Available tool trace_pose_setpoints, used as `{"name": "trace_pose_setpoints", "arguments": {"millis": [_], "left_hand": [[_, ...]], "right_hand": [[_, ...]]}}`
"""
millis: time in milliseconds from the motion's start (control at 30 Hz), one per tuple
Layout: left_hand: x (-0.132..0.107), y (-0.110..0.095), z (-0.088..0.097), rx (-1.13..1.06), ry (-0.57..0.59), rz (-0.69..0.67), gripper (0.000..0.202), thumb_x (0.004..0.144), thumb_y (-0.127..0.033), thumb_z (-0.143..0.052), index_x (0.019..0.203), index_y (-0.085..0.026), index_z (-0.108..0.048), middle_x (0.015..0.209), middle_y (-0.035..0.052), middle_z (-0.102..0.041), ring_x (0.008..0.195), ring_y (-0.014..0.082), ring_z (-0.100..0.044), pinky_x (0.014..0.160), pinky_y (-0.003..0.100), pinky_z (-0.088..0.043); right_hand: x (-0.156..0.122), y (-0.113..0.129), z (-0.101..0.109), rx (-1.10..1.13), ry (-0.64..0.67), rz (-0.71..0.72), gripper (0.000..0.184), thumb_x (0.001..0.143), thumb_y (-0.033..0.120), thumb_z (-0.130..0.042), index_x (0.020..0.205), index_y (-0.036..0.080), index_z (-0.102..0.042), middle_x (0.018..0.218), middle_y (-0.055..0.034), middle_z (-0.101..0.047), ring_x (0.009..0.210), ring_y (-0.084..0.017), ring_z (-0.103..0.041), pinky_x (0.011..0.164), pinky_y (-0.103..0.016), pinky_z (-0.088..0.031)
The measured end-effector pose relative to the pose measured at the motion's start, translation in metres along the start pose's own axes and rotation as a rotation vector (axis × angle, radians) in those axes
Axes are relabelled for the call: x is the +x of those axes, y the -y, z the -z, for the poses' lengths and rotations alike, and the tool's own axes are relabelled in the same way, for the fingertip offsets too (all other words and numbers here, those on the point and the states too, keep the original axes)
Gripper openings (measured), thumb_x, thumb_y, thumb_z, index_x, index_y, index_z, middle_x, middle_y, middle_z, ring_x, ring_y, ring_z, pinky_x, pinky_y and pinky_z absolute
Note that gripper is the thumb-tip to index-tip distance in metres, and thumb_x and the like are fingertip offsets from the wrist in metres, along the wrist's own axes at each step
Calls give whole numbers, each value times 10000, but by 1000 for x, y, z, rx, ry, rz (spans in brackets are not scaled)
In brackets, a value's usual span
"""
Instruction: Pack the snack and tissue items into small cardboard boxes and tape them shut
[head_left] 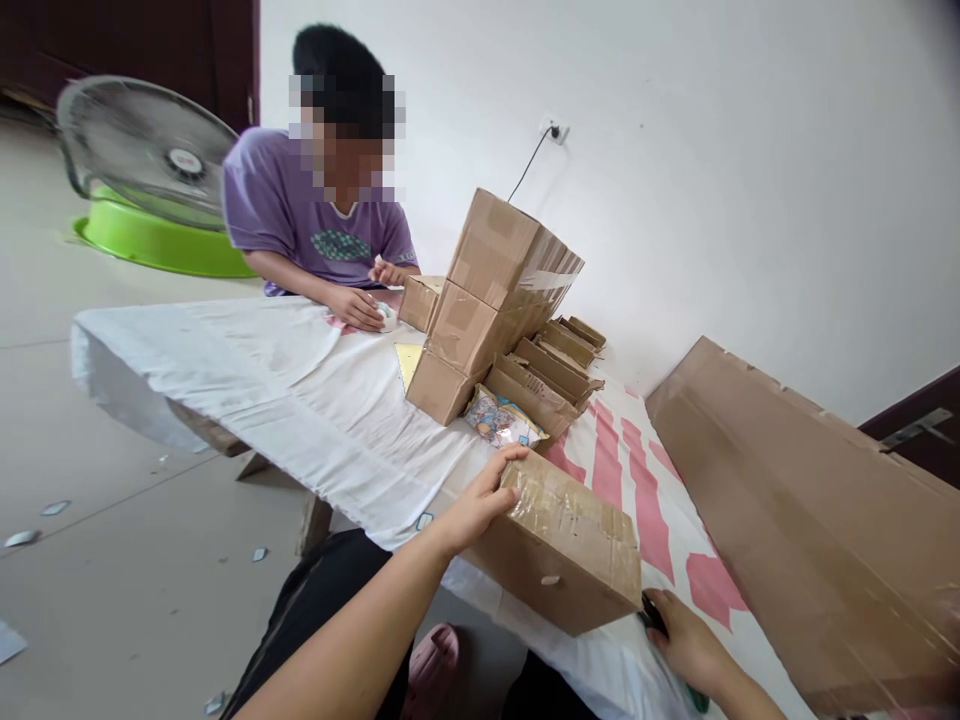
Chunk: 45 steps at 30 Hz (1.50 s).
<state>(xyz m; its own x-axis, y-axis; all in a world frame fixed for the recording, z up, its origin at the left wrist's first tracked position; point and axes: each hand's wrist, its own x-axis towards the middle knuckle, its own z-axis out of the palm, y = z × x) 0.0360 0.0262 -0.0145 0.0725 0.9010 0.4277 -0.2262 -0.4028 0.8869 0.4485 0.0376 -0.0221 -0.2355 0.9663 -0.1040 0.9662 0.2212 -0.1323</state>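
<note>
My left hand (480,505) grips the far left corner of a small taped cardboard box (570,545) that lies on the white cloth of the table (300,390), right in front of me. My right hand (686,640) rests on the cloth at the box's near right corner, closed around a dark tool with a green handle (654,615); most of that tool is hidden. Just beyond the box lies a colourful foil packet (502,420).
A stack of taped boxes (487,300) and several open cartons (555,370) stand mid-table. A person in a purple shirt (315,220) sits at the far end, hands on a tape roll (386,317). Large flat cardboard (810,530) leans right. A fan (146,150) and green basin (165,245) stand left.
</note>
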Motion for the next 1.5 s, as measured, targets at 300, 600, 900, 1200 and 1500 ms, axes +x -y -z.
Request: {"name": "trace_pose_setpoints", "arguments": {"millis": [300,600,900,1200,1500], "left_hand": [[0,4,1,-9,27,31,596,717,-255,-523,1308,-212,-456,1484,82,-384,1396,352,-282,1172,484,-147],[4,15,3,29,30,-51,573,727,-260,-520,1294,-210,-453,1471,84,-376,1411,330,-244,1174,466,-159],[3,4,3,45,43,-38,556,741,-267,-516,1287,-191,-442,1443,100,-384,1387,330,-275,1169,466,-164],[3,3,3,63,45,-28,576,720,-252,-507,1288,-184,-441,1447,102,-380,1396,314,-262,1170,445,-160],[1,4,-1,-15,3,-12,639,755,-338,-553,1349,-202,-358,1397,109,-420,1334,317,-351,1121,452,-243]], "right_hand": [[41,98,91,244,-331,212,329,886,414,-445,1021,197,-652,1042,-105,-714,939,-236,-675,844,-398,-529],[62,221,86,222,-234,612,221,882,196,-505,1046,210,-651,1023,-72,-655,976,-217,-594,882,-402,-475],[64,234,77,179,-218,531,144,864,145,-453,760,216,-523,843,-43,-597,856,-213,-548,803,-378,-442],[68,225,80,322,-91,217,79,835,218,-483,877,218,-550,766,1,-648,710,-166,-600,650,-288,-437],[68,237,85,179,-81,232,105,793,169,-513,709,221,-548,656,16,-605,614,-145,-540,583,-261,-358]]}}
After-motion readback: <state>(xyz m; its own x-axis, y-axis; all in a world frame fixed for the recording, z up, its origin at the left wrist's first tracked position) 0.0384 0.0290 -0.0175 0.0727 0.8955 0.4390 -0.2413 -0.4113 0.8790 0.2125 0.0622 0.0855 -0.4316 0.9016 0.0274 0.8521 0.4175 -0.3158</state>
